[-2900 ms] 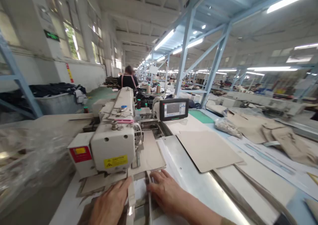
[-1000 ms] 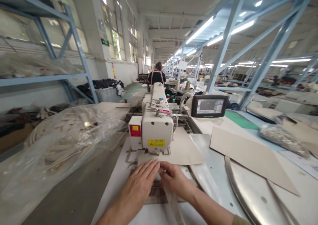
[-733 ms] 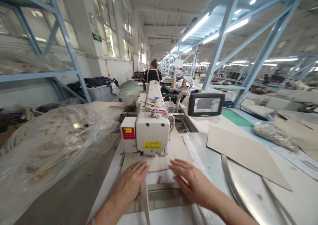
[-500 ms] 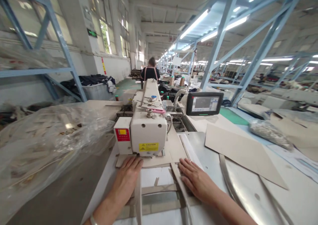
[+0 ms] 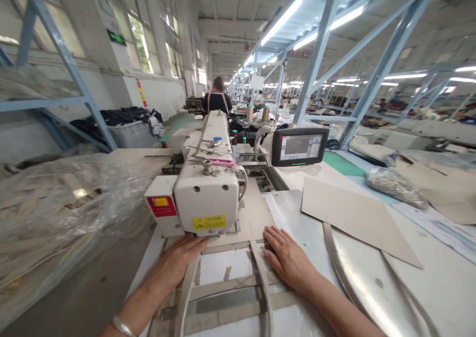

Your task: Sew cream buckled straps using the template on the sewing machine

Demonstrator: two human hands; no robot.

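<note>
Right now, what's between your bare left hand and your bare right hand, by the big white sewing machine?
In the head view, a beige stiff template with long cut-out slots lies between the left hand and the right hand.

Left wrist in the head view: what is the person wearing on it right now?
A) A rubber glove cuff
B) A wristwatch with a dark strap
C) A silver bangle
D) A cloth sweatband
C. A silver bangle circles the wrist behind the left hand, and no watch, band or glove shows there.
</note>
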